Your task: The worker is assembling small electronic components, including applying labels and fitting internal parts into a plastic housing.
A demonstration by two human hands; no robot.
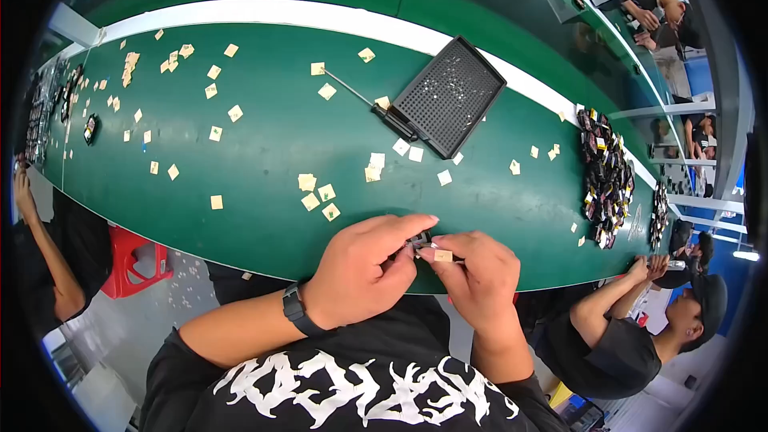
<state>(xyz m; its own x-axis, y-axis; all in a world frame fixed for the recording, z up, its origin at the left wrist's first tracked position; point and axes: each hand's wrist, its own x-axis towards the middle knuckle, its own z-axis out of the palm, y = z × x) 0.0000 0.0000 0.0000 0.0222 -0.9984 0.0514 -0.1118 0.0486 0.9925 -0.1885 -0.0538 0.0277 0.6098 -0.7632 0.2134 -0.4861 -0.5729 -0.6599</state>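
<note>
A small dark part [418, 240], probably a clip, is pinched between the left hand [364, 272] and the right hand [476, 276]. Tan paper squares [320, 198] and a black tray [448, 96] are spread beyond on the green tabletop [264, 152].

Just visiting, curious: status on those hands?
Left hand and right hand together pinch a small dark part. Tan square on right fingers. Green table strewn with tan squares.

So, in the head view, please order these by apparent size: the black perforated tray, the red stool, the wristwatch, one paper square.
1. black perforated tray
2. red stool, partly hidden under the table
3. wristwatch, nearer the camera
4. paper square
</note>
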